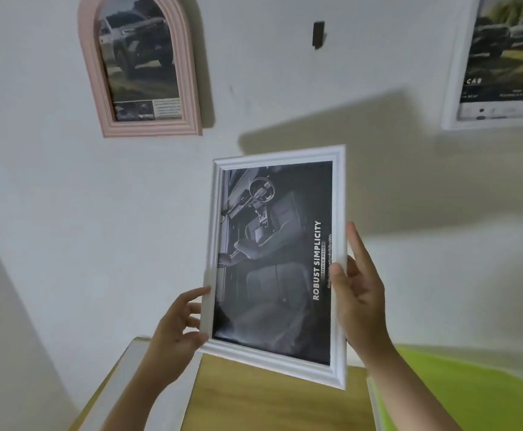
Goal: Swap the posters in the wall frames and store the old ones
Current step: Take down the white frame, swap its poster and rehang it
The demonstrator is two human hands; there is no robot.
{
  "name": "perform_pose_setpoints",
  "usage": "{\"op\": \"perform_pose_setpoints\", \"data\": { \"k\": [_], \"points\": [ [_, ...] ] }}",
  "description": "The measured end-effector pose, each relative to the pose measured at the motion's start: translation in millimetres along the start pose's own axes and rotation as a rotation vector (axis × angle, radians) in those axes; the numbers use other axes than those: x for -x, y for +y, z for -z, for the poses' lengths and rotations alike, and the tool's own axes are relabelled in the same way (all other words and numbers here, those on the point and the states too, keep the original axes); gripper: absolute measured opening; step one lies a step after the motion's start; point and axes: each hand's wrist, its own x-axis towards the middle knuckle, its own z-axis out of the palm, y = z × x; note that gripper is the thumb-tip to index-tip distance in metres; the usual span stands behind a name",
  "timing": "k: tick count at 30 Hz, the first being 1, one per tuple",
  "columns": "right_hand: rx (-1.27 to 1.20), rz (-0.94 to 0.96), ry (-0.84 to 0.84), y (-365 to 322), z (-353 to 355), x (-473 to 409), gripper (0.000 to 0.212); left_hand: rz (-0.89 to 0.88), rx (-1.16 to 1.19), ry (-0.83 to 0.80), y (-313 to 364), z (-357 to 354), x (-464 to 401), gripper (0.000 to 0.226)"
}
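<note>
Frame in white moulding [277, 362], rectangular and turned so its long sides run up and down, is held in the air in front of a pale wall [67, 197], tilted slightly with its lower right corner nearest the camera. Inside it sits a dark poster [272, 259] showing a car interior with seats and a steering wheel; the words "ROBUST SIMPLICITY" run sideways along its right edge. The left hand [176, 331] has a grip on the lower left side of the frame, thumb on the front moulding and fingers curled round the edge. The right hand [359, 284] takes the right side, thumb pressed on the front beside the lettering while the other fingers reach up behind the edge, so both hands are grasping the frame. Below it lies a wooden bench [269, 405] with a pale rim, and a lime-green surface [472, 390] lies to the right of that. On the wall, upper left, hangs a pink arched frame [191, 98] holding a picture of a pickup truck. At the upper right a second white frame [453, 88], cut off by the picture's edge, holds a poster of vehicles on grass. Between them a small dark hook [318, 34] is fixed to the wall.
</note>
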Motion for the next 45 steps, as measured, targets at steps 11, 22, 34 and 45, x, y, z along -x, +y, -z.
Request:
{"op": "perform_pose_setpoints", "data": {
  "k": [11, 22, 34, 45],
  "points": [
    [-0.057, -0.355, -0.109, 18, -21, 102, 0.040, 0.299, -0.133, 0.013, -52, -17, 88, 0.058],
    [0.044, -0.514, -0.145, 10, -48, 167, 0.036, 0.133, -0.106, -0.131, 31, -60, 57, 0.039],
    [-0.102, -0.604, -0.303, 17, -64, 188, 0.031, 0.203, -0.394, 0.062, 32, -52, 48, 0.035],
    [0.132, -0.990, -0.270, 97, -24, 213, 0.044, 0.325, -0.200, 0.136, 7, 11, 57, 0.040]
  ]
}}
